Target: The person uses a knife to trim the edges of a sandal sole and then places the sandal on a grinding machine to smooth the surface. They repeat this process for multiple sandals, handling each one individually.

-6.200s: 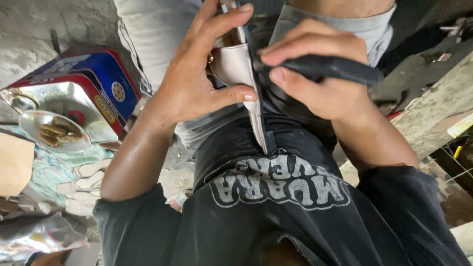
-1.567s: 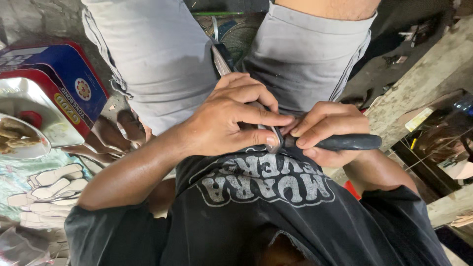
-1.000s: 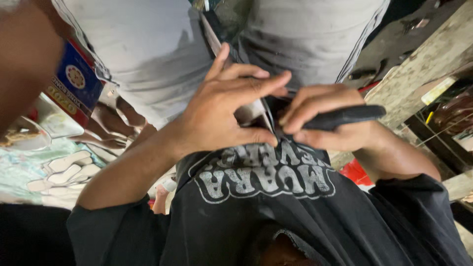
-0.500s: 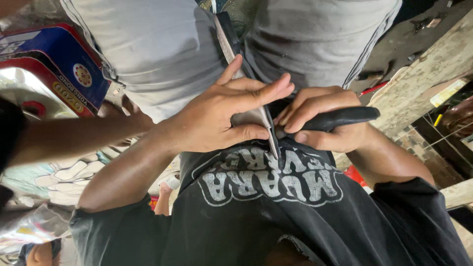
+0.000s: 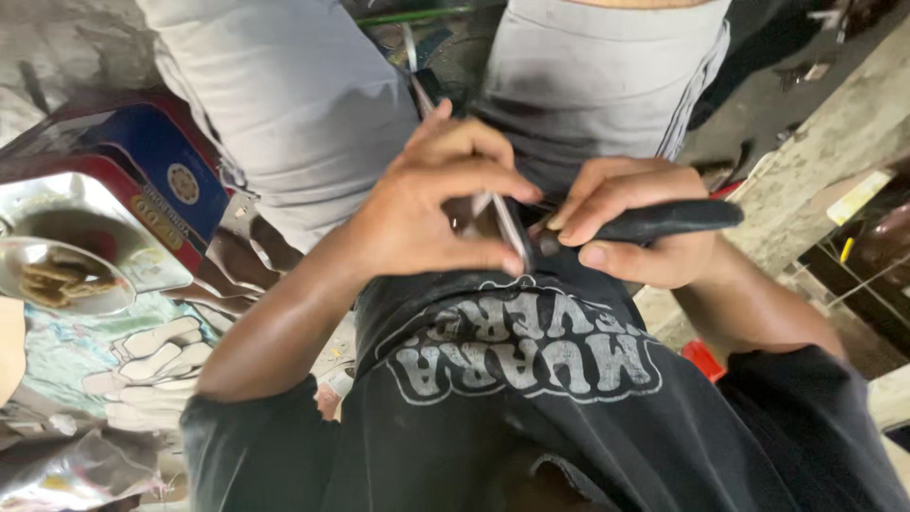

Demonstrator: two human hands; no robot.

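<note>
Two hands work close against the person's black printed shirt (image 5: 531, 379), and between them is one knife: a black, rounded handle (image 5: 664, 220) and a narrow, pale metal blade (image 5: 507, 228). The left hand (image 5: 427, 213) is curled over the blade, fingers bent down across it and the thumb tip pressed up near the blade's lower edge, so the blade is pinched between thumb and fingers; most of the metal is hidden under that hand. The right hand (image 5: 635, 228) is closed around the handle, thumb lying along its underside and fingers wrapped over the top, with the handle's butt sticking out past the hand toward the right. The two hands almost touch where blade meets handle.

Above them are two thighs in light grey shorts (image 5: 294, 104), with a dark gap between them where a thin strip of metal (image 5: 417, 81) shows. To the left stands one blue and red rectangular tin (image 5: 156, 175) with its shiny lid open, and one round metal dish (image 5: 57, 275) holding brown pieces sits just before it. A pale patterned cloth (image 5: 85, 351) lies below the dish.

Room is tight: the shirt lies right behind the hands and the thighs close in above. To the right, a rough concrete edge (image 5: 825, 152) runs diagonally, apart from the handle's end.
</note>
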